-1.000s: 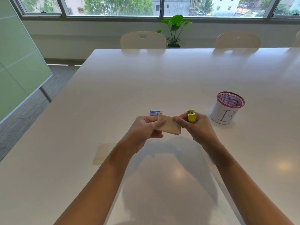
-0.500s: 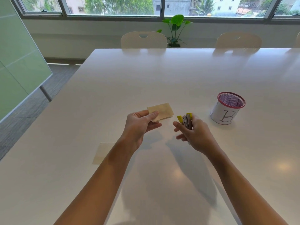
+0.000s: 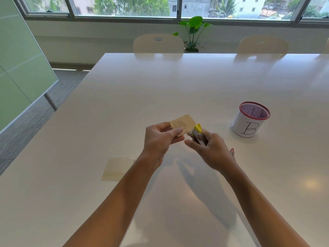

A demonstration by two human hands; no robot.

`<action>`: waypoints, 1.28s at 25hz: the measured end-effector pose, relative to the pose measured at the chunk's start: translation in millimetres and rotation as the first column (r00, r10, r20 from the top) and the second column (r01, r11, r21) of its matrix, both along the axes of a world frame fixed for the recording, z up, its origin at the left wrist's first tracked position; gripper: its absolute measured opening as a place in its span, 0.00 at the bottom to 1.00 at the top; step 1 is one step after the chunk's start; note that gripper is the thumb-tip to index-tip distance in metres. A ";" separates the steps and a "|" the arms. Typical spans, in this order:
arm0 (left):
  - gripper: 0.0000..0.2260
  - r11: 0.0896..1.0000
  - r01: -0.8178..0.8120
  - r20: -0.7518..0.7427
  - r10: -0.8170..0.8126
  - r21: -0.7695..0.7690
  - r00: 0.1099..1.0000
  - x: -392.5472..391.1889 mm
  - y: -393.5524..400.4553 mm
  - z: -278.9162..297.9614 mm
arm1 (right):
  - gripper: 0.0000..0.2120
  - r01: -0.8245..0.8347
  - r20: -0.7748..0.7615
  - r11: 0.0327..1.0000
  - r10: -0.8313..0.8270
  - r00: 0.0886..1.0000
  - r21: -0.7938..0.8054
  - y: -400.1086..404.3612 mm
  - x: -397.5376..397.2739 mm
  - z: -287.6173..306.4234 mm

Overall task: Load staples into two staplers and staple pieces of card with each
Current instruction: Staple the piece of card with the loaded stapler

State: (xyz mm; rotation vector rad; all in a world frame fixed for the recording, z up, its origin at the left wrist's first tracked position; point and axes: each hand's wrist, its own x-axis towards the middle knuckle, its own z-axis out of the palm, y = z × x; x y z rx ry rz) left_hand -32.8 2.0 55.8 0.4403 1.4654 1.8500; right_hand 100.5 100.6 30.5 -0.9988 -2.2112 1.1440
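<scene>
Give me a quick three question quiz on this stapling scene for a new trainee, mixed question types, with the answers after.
1. True or false: the left hand pinches the held card.
2. Which hand holds the yellow stapler? A) left B) right C) neither
3. Fill in: the mesh cup is marked with the letter ___.

Key: 1 true. 2 B, the right hand. 3 B.

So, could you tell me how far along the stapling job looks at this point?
Done: the yellow stapler looks ready for use; whether it is loaded cannot be seen. In hand: the left hand pinches a card while the right hand brings the stapler's nose to its edge. Left: another card lies on the table; a red item behind the right wrist may be the second stapler.
</scene>
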 end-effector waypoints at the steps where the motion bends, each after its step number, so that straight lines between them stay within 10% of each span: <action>1: 0.07 1.000 -0.016 -0.027 0.016 -0.006 0.999 1.4 0.7 0.2 | 0.12 -0.013 -0.014 0.999 0.012 1.000 -0.040 0.4 -1.0 -0.8; 7: 0.09 0.991 -0.101 -0.270 0.075 -0.083 0.960 3.6 3.6 -3.0 | 0.13 -0.139 -0.180 0.910 0.073 0.981 -0.391 -2.0 -1.2 5.1; 12: 0.13 0.989 -0.089 -0.333 0.046 -0.116 0.942 5.8 3.1 -4.8 | 0.31 -0.180 -0.261 0.622 -0.040 0.964 -0.762 3.4 -2.8 6.8; 21: 0.15 0.985 0.012 -0.314 -0.066 -0.170 0.947 3.5 3.9 -6.5 | 0.26 -0.306 -0.340 0.454 0.008 0.941 -0.837 11.6 0.7 2.6; 32: 0.14 0.990 0.039 -0.281 -0.076 -0.135 0.957 1.5 3.6 -7.7 | 0.20 -0.308 -0.350 0.487 0.006 0.937 -0.817 9.9 -1.1 0.1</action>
